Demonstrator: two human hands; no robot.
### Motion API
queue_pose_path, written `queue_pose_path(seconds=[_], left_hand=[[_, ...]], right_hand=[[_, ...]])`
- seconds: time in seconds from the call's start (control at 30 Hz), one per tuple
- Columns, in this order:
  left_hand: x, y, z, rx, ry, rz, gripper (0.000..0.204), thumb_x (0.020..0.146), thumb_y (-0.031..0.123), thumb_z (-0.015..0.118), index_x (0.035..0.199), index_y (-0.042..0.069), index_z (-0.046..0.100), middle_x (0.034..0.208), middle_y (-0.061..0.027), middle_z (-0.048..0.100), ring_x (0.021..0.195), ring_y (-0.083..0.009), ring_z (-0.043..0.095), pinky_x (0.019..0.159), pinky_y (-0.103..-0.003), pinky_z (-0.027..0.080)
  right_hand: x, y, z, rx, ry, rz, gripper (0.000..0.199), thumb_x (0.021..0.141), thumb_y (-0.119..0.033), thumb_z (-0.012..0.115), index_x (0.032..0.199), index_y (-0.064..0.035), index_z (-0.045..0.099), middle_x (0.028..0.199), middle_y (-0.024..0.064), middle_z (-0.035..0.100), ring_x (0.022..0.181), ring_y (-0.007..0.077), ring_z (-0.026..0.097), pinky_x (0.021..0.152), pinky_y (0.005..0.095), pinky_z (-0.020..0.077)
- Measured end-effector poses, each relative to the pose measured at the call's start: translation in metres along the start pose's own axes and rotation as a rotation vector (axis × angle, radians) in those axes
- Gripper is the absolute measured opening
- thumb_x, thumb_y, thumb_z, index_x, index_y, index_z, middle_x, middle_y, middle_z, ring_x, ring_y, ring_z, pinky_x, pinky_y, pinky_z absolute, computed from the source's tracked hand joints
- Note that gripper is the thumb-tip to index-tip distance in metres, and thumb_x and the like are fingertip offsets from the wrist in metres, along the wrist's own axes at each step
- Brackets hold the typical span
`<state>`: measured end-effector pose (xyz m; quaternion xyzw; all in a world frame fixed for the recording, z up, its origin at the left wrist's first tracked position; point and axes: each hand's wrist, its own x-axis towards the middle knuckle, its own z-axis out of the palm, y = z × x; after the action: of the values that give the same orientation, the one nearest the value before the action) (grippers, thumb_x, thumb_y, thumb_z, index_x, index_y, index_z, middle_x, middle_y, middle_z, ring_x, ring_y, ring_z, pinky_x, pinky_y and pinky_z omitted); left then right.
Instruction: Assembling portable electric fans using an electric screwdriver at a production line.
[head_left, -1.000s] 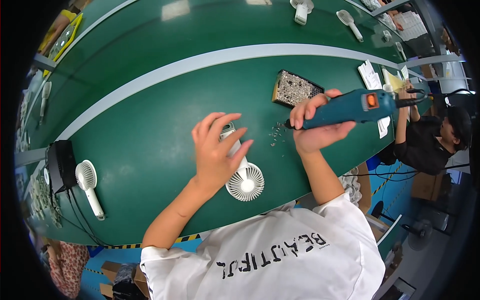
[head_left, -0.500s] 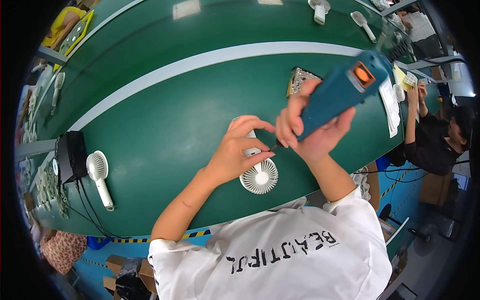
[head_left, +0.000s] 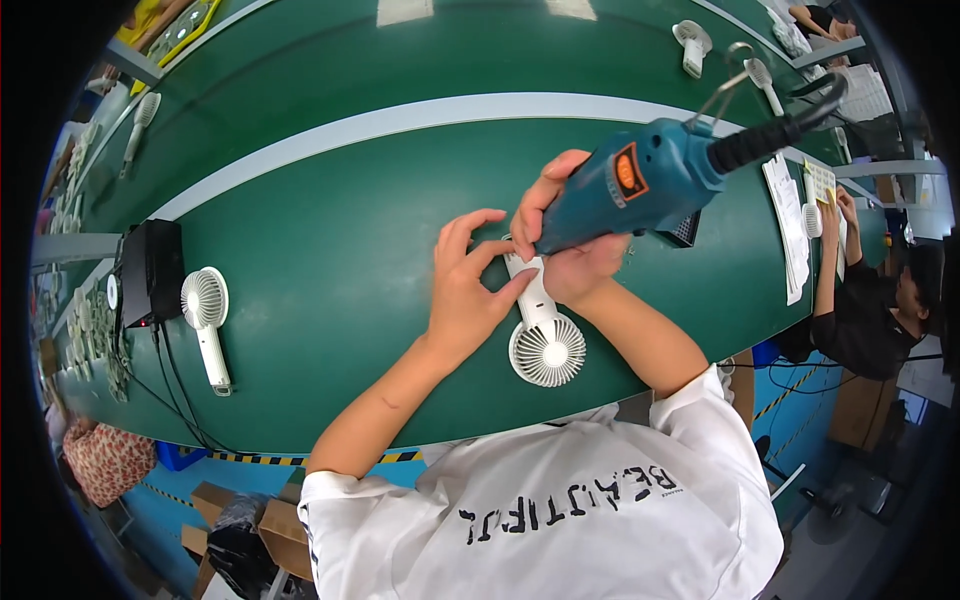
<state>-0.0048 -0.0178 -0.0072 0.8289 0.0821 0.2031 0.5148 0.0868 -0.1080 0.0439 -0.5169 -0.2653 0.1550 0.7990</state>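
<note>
A white hand-held fan (head_left: 541, 337) lies on the green table (head_left: 330, 230) right in front of me, its round head toward me and its handle pointing away. My left hand (head_left: 467, 285) rests its fingertips on the fan's handle. My right hand (head_left: 572, 250) grips a blue electric screwdriver (head_left: 640, 185), tilted, with its tip down at the handle and hidden behind my fingers. A black cable and metal hook run up from the tool's rear.
Another white fan (head_left: 206, 318) lies at the left beside a black box (head_left: 150, 272) with cables. More fans (head_left: 691, 42) lie at the far side. A dark tray (head_left: 684, 228) sits behind the tool. A person in black (head_left: 870, 300) works at the right, by papers (head_left: 788, 225).
The screwdriver has swung from lying flat off to the right up over the fan handle. My left hand has slid from covering the fan to its handle.
</note>
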Motion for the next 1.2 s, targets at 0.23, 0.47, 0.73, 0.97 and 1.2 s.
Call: queue_pose_path(seconds=[0.23, 0.47, 0.73, 0.97, 1.2], left_hand=[[-0.001, -0.005, 0.002, -0.026, -0.016, 0.015, 0.027, 0.063, 0.009, 0.08, 0.085, 0.006, 0.065, 0.118, -0.0082, 0.054, 0.11, -0.0298, 0.048, 0.09, -0.04, 0.038], [0.011, -0.003, -0.015, 0.05, -0.124, 0.194, 0.022, 0.067, 0.012, 0.07, 0.088, 0.007, 0.067, 0.116, -0.0088, 0.057, 0.115, -0.0315, 0.048, 0.096, -0.048, 0.035], [0.023, 0.005, -0.062, 0.504, -0.787, 0.543, 0.028, 0.075, 0.028, 0.066, 0.095, 0.008, 0.062, 0.095, -0.0076, 0.058, 0.101, -0.0259, 0.051, 0.094, -0.045, 0.035], [0.106, -0.07, -0.094, 0.418, -0.177, 0.061, 0.044, 0.077, 0.034, 0.069, 0.106, 0.005, 0.053, 0.104, -0.0146, 0.053, 0.1, -0.0311, 0.049, 0.084, -0.044, 0.038], [0.133, -0.082, -0.127, 0.7, 0.455, 0.051, 0.055, 0.075, 0.019, 0.067, 0.123, 0.002, 0.047, 0.12, -0.0179, 0.047, 0.115, -0.0345, 0.043, 0.09, -0.047, 0.036]], right_hand=[[-0.003, 0.009, -0.002, -0.103, -0.099, 0.088, 0.085, 0.069, -0.083, 0.048, 0.107, -0.007, 0.04, 0.062, 0.0056, 0.048, 0.045, 0.0134, 0.046, 0.044, 0.0259, 0.0402], [0.01, -0.023, -0.001, 0.377, 0.036, -0.127, 0.072, 0.076, -0.07, 0.057, 0.118, -0.0126, 0.044, 0.065, 0.0033, 0.046, 0.046, 0.0151, 0.043, 0.042, 0.031, 0.0371], [-0.019, -0.066, -0.088, 0.286, 0.243, -0.23, 0.057, 0.09, -0.05, 0.045, 0.115, 0.001, 0.041, 0.068, 0.0037, 0.038, 0.041, 0.0093, 0.029, 0.035, 0.0217, 0.0257], [-0.05, -0.067, -0.078, 0.138, 0.544, -0.177, 0.053, 0.097, -0.048, 0.034, 0.12, 0.0001, 0.039, 0.069, 0.0036, 0.037, 0.042, 0.0103, 0.031, 0.038, 0.0207, 0.0292], [-0.053, -0.059, -0.072, 0.132, 0.558, -0.13, 0.051, 0.099, -0.046, 0.026, 0.12, -0.0011, 0.039, 0.069, 0.0039, 0.039, 0.042, 0.0098, 0.032, 0.038, 0.0213, 0.0274]])
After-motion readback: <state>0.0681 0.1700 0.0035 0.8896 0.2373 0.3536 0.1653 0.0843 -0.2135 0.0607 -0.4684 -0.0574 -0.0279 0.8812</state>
